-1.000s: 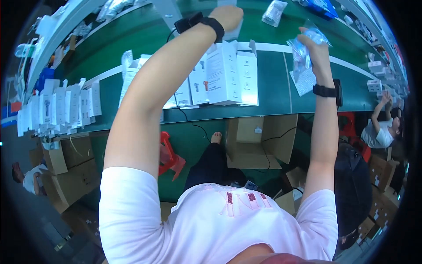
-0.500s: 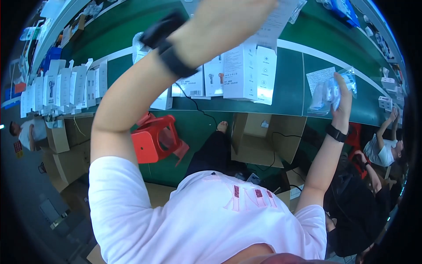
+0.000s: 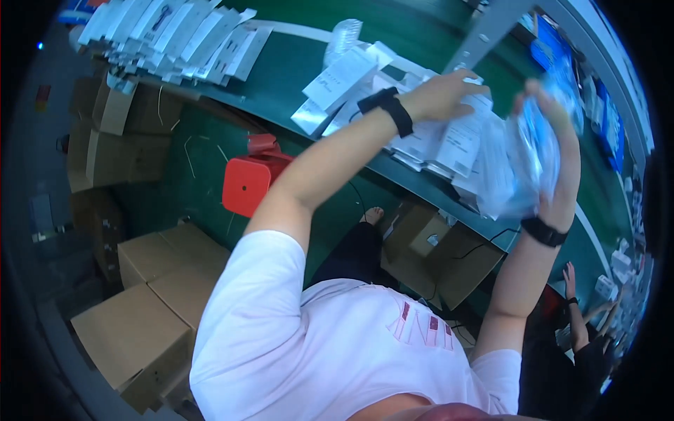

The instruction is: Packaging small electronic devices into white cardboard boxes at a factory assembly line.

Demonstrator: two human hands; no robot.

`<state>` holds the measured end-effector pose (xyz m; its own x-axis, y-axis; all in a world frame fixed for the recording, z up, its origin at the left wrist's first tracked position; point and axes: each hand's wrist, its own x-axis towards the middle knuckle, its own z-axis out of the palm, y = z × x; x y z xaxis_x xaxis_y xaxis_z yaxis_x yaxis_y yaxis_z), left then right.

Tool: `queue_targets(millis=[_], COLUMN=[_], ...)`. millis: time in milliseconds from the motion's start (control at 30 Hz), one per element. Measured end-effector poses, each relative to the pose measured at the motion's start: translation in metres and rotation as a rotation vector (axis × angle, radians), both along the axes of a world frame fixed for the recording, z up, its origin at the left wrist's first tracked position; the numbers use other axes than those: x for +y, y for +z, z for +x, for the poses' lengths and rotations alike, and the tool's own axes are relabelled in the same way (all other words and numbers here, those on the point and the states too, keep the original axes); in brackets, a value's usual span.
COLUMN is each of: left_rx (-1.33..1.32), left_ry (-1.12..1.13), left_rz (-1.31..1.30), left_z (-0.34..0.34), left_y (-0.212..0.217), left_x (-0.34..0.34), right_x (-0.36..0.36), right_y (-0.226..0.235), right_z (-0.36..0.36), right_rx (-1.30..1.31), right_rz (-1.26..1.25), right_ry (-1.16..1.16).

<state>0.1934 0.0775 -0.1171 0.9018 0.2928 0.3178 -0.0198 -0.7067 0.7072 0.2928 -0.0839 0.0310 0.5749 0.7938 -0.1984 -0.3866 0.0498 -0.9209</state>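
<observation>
Together, the clear bags [image 3: 531,158] hang in our right hand [image 3: 558,133], above the front edge of the table and just right of the white boxes [image 3: 465,144]. Our right fingers seem closed around the bunched plastic, though blur hides exactly how the tips press. Gathering the bags in one palm probably keeps the slippery film from sliding apart and leaves our other hand free.

That one, our left hand [image 3: 441,97], is over the boxes, palm down. Its fingers are bent and loosely together, with the thumb standing apart from them; we cannot tell whether the tips touch a flap. The boxes below lean against one another at odd tilts, so each likely props its neighbour. Another white box [image 3: 342,78] lies slanted at the left end of this group, with a bubble-wrap pouch [image 3: 344,40] just behind it.

Farther left, a row of boxes [image 3: 179,43] stands packed side by side along the green table [image 3: 281,84], a close order that presumably saves room. Blue bins [image 3: 612,133] sit at the far right, perhaps to keep small stuff off the middle. Under the table edge, an open carton [image 3: 460,270] sits near our foot [image 3: 373,215]; a red stool [image 3: 246,186] stands left of it, and closed cartons [image 3: 133,326] are grouped farther out.
</observation>
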Motion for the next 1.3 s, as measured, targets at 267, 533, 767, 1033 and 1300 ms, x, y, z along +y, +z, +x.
queue_targets(millis=[267, 533, 767, 1033, 1300], left_rx=[-0.074, 0.120, 0.176, 0.621, -0.182], left_ry=[0.459, 0.898, 0.603, 0.196, 0.640], left_rz=[-0.124, -0.560, -0.409, -0.681, -1.842], left_z=[-0.210, -0.318, -0.274, -0.239, -0.161], left_y=[0.003, -0.022, -0.023, -0.061, -0.133], left_x=[-0.073, -0.104, -0.131, -0.239, -0.166], right_x=[0.185, 0.181, 0.125, -0.175, -0.437], right_y=[-0.072, -0.173, -0.118, -0.024, -0.141], right_z=[-0.052, -0.094, -0.065, -0.033, -0.053], right_rx=[-0.437, -0.569, -1.056, -0.521, 0.023], right_rz=[-0.178, -0.631, -0.562, -0.362, -0.923], right_ry=[0.409, 0.420, 0.456, 0.430, 0.070])
